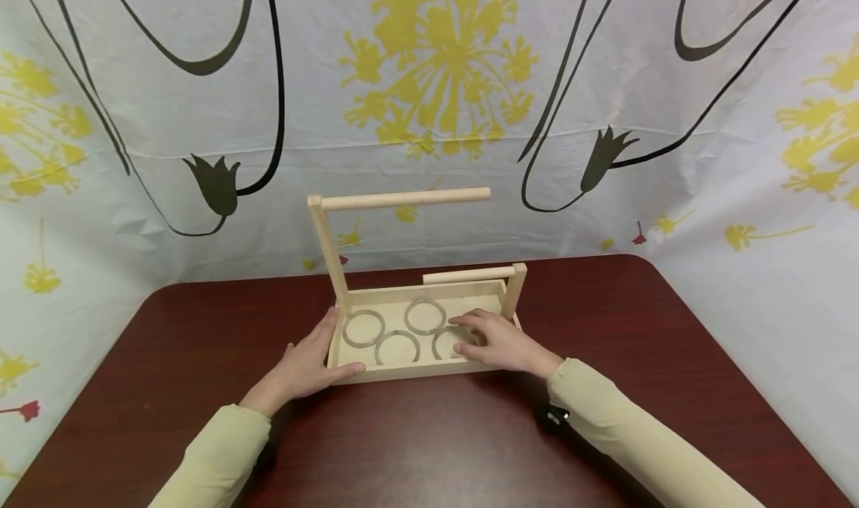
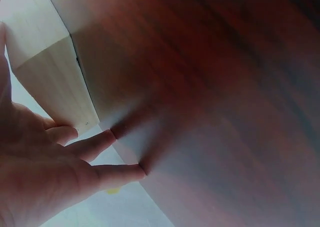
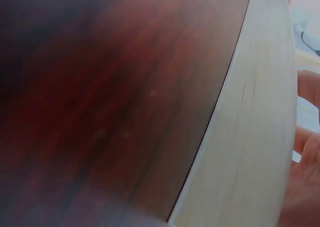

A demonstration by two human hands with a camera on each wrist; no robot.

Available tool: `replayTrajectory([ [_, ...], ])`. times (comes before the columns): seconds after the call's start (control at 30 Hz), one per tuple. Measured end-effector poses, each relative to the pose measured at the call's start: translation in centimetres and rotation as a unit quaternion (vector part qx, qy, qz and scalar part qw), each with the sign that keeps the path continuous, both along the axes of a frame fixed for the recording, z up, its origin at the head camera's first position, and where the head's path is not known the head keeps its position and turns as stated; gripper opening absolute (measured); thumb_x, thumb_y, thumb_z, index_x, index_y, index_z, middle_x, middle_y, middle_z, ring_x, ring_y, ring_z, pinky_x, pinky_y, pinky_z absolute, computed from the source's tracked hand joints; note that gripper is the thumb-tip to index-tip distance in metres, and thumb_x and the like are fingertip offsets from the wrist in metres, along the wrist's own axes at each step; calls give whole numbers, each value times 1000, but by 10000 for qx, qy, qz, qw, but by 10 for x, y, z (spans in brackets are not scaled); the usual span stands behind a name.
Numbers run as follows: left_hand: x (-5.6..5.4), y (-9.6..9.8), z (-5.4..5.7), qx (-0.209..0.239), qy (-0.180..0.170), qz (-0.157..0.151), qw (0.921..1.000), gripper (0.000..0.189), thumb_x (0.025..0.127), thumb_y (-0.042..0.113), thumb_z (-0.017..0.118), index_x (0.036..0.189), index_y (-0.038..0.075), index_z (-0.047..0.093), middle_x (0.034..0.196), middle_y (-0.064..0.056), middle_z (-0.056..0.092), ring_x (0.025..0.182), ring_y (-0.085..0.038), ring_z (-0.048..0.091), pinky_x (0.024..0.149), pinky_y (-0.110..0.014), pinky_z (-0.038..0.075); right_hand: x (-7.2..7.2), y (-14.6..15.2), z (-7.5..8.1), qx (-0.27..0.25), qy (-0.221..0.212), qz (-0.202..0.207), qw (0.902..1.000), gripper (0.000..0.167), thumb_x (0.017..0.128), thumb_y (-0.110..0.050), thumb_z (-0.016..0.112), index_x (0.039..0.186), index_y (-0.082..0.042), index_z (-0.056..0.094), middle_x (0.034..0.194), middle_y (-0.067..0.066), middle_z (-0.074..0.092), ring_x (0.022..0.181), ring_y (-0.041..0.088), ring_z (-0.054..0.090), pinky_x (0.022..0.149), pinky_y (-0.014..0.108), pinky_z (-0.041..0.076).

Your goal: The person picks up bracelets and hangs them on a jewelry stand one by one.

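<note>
A shallow wooden tray (image 1: 416, 372) stands on the table, with several clear rings (image 1: 345, 330) lying flat inside it. My left hand (image 1: 305, 362) touches the tray's left end. Its thumb lies over the front rim, while some straight, spread fingers reach the tabletop in the left wrist view. Over the tray's right end is my right hand (image 1: 499, 342), thumb and index finger apart above the rightmost ring (image 1: 434, 345), which it partly covers. From the right wrist, the tray's front wall (image 3: 245, 117) hides part of that hand.
A tall left post (image 1: 329, 254) carries a long dowel (image 1: 409, 199) reaching right. The shorter right post (image 1: 514, 292) has a short dowel (image 1: 466, 275) pointing left. Patterned cloth (image 1: 429, 150) hangs behind the dark red table (image 1: 429, 441).
</note>
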State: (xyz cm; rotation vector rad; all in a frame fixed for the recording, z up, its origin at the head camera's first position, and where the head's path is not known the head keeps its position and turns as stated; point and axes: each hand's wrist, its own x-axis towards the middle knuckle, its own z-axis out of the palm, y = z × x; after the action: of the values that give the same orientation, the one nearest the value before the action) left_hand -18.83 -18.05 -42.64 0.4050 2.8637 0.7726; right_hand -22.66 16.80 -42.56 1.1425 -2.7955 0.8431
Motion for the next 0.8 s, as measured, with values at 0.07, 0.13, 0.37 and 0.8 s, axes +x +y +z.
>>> replayTrajectory([
  [0.07,1,1,0,38,-17,-19,10000,110,83,64,63,155,2,6,159,-18,11,140,-38,24,97,-77,15,-3,0,-1,-101,-122,132,9998,40,93,-23,65,125,1,62,108,13,61,82,22,55,71,32,45],
  [0.13,2,1,-1,58,-26,-22,10000,111,83,65,63,155,2,6,159,-18,11,140,-39,24,97,-77,15,-5,0,-2,-86,-187,204,9996,38,93,-22,64,123,2,63,110,13,61,84,22,55,72,33,45],
  [0.37,1,1,-2,65,-36,-36,10000,111,83,64,64,155,2,6,159,-17,11,140,-38,24,97,-77,15,-6,2,-1,274,-207,37,9994,39,91,-23,67,120,2,65,112,15,60,93,25,56,77,36,45],
  [0.8,-1,-1,-1,77,-24,-22,10000,111,82,63,65,155,2,6,159,-17,11,140,-38,24,97,-77,15,-6,-15,7,804,-360,-562,9945,55,82,-38,76,120,0,67,112,14,61,100,28,59,82,38,48],
])
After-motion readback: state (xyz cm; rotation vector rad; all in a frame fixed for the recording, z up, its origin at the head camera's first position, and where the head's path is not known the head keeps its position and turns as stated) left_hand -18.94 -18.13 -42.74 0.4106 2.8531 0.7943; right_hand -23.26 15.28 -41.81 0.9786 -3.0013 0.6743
